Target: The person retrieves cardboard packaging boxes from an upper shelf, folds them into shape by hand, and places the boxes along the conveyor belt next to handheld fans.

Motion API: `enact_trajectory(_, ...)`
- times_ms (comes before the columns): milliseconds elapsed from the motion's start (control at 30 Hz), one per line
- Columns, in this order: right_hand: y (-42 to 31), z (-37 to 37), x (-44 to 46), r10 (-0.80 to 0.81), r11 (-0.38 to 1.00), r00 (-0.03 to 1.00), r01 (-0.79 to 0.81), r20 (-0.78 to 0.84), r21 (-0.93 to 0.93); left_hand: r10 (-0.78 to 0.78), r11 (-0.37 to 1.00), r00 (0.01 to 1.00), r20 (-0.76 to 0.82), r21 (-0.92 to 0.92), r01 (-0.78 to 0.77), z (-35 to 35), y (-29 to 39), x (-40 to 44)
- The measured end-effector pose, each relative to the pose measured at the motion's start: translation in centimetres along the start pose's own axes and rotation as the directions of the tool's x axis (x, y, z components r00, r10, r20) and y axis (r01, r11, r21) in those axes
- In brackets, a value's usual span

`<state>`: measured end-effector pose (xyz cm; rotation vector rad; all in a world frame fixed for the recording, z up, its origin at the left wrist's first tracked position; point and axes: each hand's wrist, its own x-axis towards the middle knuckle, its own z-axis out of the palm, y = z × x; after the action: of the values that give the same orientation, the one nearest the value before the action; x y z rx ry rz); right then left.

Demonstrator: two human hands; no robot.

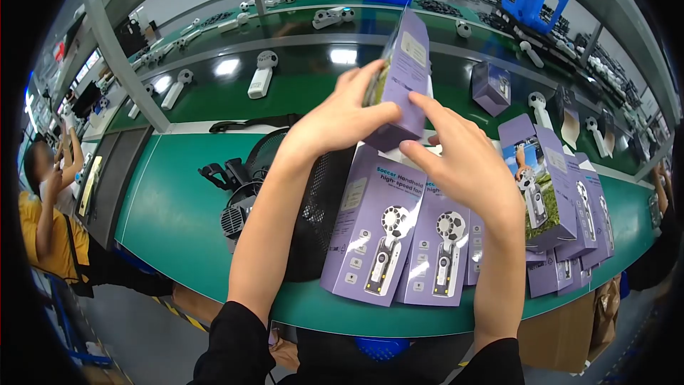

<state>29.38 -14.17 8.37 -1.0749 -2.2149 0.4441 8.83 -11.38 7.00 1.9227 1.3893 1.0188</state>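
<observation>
A tall purple fan box (pixel 407 75) is raised above the bench, tilted, with my left hand (pixel 340 115) gripping its lower part between thumb and fingers. My right hand (pixel 463 153) has its fingers apart, the index fingertip and thumb at the box's lower side. Under my hands, flattened purple cartons (pixel 374 232) printed with a soccer-ball fan lie overlapping on the green bench (pixel 178 199). To the right of my right hand stands another purple carton (pixel 545 192), its top flap raised, among more cartons.
A black mesh basket (pixel 310 207) and small black-and-grey parts (pixel 235 217) sit left of the cartons. Beyond runs a green conveyor (pixel 221 89) carrying soccer-ball fans (pixel 263 75) and a closed purple box (pixel 491 88). A metal post (pixel 125 57) rises at left. A person in yellow (pixel 43 228) sits there.
</observation>
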Motion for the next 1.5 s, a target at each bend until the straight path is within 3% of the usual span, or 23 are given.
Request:
enact_trajectory(100,-0.7,-0.9,-0.6,0.024,0.994,0.999,-0.019,0.045,-0.108,-0.050,0.947,0.966,-0.252,0.295,0.126,-0.9,-1.5,0.3)
enact_trajectory(133,-0.9,-1.2,-0.7,0.043,0.990,0.999,-0.039,0.024,-0.138,-0.052,0.947,0.967,-0.248,0.294,0.126,-0.7,-1.6,0.3)
enact_trajectory(233,-1.4,-2.0,-0.8,0.080,0.976,0.997,-0.083,-0.022,-0.202,0.136,0.902,0.851,-0.507,0.418,0.105,-0.1,-2.1,0.6)
enact_trajectory(267,-1.6,-2.1,-0.8,0.084,0.976,0.996,-0.085,-0.011,-0.198,0.131,0.904,0.854,-0.504,0.415,0.106,0.0,-2.6,0.7)
enact_trajectory(367,-1.8,-2.0,-1.2,0.098,0.977,0.995,-0.094,0.013,-0.192,0.527,0.706,0.630,-0.571,0.707,0.050,-0.5,-4.4,1.4)
enact_trajectory(400,-1.8,-1.9,-1.5,0.057,0.980,0.998,-0.049,0.041,-0.191,0.523,0.708,0.634,-0.570,0.704,0.049,-0.4,-4.6,1.1)
enact_trajectory(467,-1.9,-1.8,-1.8,-0.030,0.981,0.996,0.047,0.090,-0.187,0.193,0.869,0.882,-0.430,0.493,0.051,-0.5,-4.7,0.8)
enact_trajectory(500,-1.9,-1.7,-1.8,-0.028,0.981,0.996,0.044,0.090,-0.189,0.030,0.922,0.954,-0.300,0.377,0.090,-0.4,-4.5,0.7)
enact_trajectory(533,-1.7,-1.5,-1.8,-0.027,0.981,0.992,0.050,0.119,-0.189,0.030,0.923,0.954,-0.298,0.376,0.088,-0.3,-4.2,0.6)
enact_trajectory(633,-1.4,-1.4,-1.6,-0.021,0.979,0.984,0.056,0.179,-0.194,-0.198,0.880,0.977,0.075,0.453,0.144,0.7,-2.6,0.0)
enact_trajectory(767,-1.2,-1.4,-1.4,0.049,0.983,0.980,-0.013,0.195,-0.182,-0.111,0.838,0.969,0.221,0.545,-0.029,2.1,-4.0,-0.2)
enact_trajectory(933,-0.7,-1.4,-1.5,0.052,0.979,0.978,-0.010,0.200,-0.204,-0.112,0.881,0.967,0.230,0.472,-0.011,2.8,-3.5,-0.2)
enact_trajectory(1033,-1.4,-1.7,-1.5,0.059,0.972,0.981,-0.013,0.187,-0.236,-0.043,0.843,0.977,0.210,0.532,-0.077,2.3,-3.3,-0.3)
enact_trajectory(1167,-2.5,-3.9,-2.6,-0.020,0.986,0.988,0.045,0.153,-0.160,0.071,0.784,0.991,0.114,0.608,-0.127,2.2,0.0,0.5)
enact_trajectory(1267,-3.3,-6.1,-3.5,-0.087,0.992,0.989,0.097,0.118,-0.080,0.058,0.775,0.989,0.135,0.619,-0.130,2.4,2.0,4.5)
enact_trajectory(1433,-2.2,-8.5,-5.5,-0.166,0.985,0.985,0.168,0.051,-0.032,0.233,0.584,0.972,-0.032,0.804,-0.113,7.7,-7.2,8.5)
enact_trajectory(1500,-1.5,-10.1,-6.4,-0.126,0.992,0.992,0.126,-0.024,0.004,0.264,0.773,0.964,0.003,0.597,-0.214,8.2,-12.1,10.4)
